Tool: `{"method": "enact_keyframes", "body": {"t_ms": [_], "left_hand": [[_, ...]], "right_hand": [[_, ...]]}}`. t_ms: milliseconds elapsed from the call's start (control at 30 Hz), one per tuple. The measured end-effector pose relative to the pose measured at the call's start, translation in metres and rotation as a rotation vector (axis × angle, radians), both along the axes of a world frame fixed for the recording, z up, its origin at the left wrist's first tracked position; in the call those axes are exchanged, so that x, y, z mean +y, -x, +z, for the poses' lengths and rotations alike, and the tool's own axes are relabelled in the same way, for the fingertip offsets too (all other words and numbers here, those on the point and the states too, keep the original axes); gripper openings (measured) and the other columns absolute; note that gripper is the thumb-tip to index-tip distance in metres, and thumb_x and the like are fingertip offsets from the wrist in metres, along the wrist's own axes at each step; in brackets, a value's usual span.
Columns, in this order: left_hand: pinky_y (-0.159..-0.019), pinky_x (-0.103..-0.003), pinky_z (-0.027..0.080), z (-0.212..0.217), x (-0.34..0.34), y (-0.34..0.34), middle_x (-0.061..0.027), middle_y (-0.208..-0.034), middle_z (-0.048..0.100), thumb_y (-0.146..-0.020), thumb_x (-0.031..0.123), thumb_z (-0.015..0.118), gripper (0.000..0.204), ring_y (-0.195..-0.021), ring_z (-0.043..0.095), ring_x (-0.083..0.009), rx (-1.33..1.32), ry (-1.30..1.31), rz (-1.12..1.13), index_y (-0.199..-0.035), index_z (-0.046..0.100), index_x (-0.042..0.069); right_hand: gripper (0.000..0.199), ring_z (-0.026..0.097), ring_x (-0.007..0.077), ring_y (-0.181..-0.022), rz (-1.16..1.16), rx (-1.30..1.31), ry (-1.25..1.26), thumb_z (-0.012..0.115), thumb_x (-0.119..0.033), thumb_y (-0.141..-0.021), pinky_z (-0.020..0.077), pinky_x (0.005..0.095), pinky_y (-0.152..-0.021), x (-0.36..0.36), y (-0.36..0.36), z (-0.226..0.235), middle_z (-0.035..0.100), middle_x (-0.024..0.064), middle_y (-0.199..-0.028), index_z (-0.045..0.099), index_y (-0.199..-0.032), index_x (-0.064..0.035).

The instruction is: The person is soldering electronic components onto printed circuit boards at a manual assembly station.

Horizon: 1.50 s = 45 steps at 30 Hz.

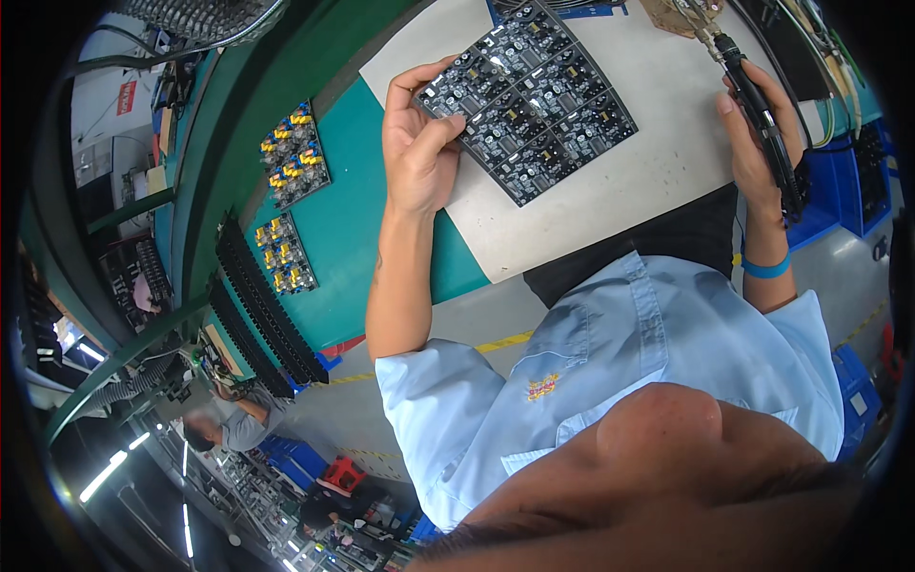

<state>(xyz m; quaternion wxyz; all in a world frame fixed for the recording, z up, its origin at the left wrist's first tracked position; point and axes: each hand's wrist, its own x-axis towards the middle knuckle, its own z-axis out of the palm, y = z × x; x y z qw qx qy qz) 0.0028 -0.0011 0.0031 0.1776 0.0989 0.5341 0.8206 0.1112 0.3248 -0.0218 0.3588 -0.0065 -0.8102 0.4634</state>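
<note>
A black circuit board panel point(538, 100), made of several small populated boards, lies tilted on a white mat point(658, 162). My left hand point(417, 143) grips its near-left edge, thumb on top and fingers curled over the corner. My right hand point(753, 143) is wrapped around a black pen-shaped soldering iron point(762, 114), its tip pointing away toward the upper edge of the mat, apart from the panel. A blue band circles my right wrist.
Two more board panels with yellow and blue parts point(295, 157) point(283, 253) lie on the green bench point(353, 229) to the left, beside black slotted racks point(262, 315). Blue bins point(843, 191) stand at the right. Another person point(233, 424) works at a distant bench.
</note>
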Motion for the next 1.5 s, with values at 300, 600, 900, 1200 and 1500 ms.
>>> {"method": "enact_keyframes", "body": {"t_ms": [300,600,900,1200,1500], "left_hand": [[-0.094,-0.035,0.050,0.001,0.002,-0.001,-0.0203,-0.138,0.052,-0.075,-0.015,0.048,0.059,-0.110,0.061,-0.0275,-0.018,0.001,0.009,-0.131,0.045,0.001],[-0.094,-0.035,0.050,0.002,0.003,0.000,-0.0199,-0.139,0.052,-0.072,-0.017,0.047,0.061,-0.111,0.061,-0.0279,0.009,-0.012,-0.003,-0.130,0.045,0.001],[-0.095,-0.035,0.050,0.001,0.002,-0.001,-0.0197,-0.141,0.050,-0.072,-0.018,0.047,0.061,-0.112,0.060,-0.0279,0.032,-0.024,-0.010,-0.130,0.046,0.001],[-0.098,-0.036,0.050,0.001,0.001,0.000,-0.0201,-0.142,0.050,-0.072,-0.018,0.048,0.061,-0.116,0.060,-0.0287,0.052,-0.051,-0.035,-0.131,0.045,0.000],[-0.097,-0.036,0.051,0.000,0.001,0.000,-0.0218,-0.141,0.050,-0.073,-0.019,0.049,0.061,-0.114,0.061,-0.0289,0.061,-0.061,-0.054,-0.131,0.044,0.000]], "right_hand": [[0.044,0.071,0.0203,-0.095,0.005,-0.031,0.002,0.076,-0.005,-0.084,0.0548,0.0268,-0.085,0.002,-0.003,0.000,0.072,0.0138,-0.109,0.062,-0.126,-0.0026],[0.045,0.071,0.0222,-0.099,-0.004,-0.055,-0.012,0.076,-0.004,-0.084,0.0542,0.0292,-0.088,0.003,-0.004,0.000,0.072,0.0148,-0.109,0.060,-0.127,-0.0014],[0.045,0.071,0.0183,-0.094,0.021,0.019,-0.001,0.079,-0.008,-0.083,0.0545,0.0233,-0.082,0.004,0.000,-0.004,0.072,0.0125,-0.108,0.063,-0.126,-0.0044],[0.043,0.067,0.0219,-0.085,0.268,0.061,0.067,0.073,0.002,-0.080,0.0523,0.0264,-0.076,-0.012,-0.013,0.011,0.069,0.0147,-0.103,0.063,-0.121,0.0006],[0.044,0.061,0.0194,-0.074,0.486,-0.043,0.055,0.069,0.008,-0.075,0.0483,0.0259,-0.068,-0.034,-0.011,0.024,0.068,0.0143,-0.097,0.062,-0.119,0.0039]]}}
